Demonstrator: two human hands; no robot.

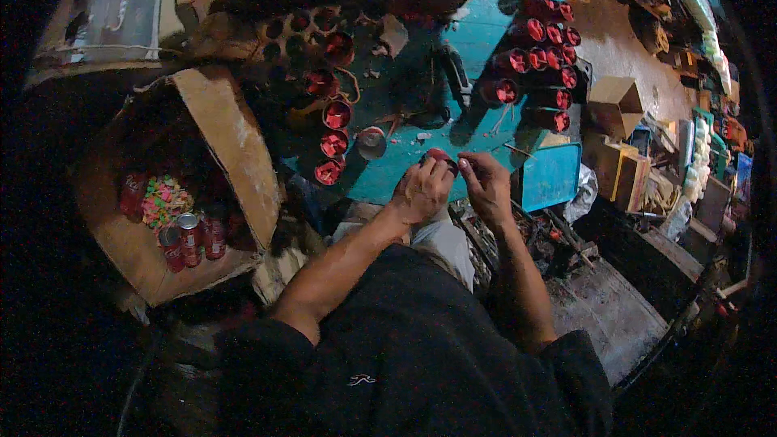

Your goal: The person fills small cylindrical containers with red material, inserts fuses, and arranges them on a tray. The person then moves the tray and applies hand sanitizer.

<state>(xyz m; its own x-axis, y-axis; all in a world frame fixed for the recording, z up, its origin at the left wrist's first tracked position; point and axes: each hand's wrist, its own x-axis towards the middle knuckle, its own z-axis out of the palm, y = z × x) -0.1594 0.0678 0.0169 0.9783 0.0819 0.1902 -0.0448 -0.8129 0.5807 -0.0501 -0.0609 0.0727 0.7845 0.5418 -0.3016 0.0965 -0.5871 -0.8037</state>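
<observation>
Head view: left hand (421, 192) and right hand (486, 182) together grasp a small red can (443, 159) at frame centre; red-labelled cans (191, 239) sit in cardboard box (235, 146), lower left

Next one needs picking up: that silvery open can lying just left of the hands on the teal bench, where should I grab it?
Take the silvery can across its round side wall, coming from above. Its open mouth seems to face up, and the red-filled can sits close on its left, so approaching from the right, the left hand's side, looks clearer. Its rim may be sharp.
</observation>
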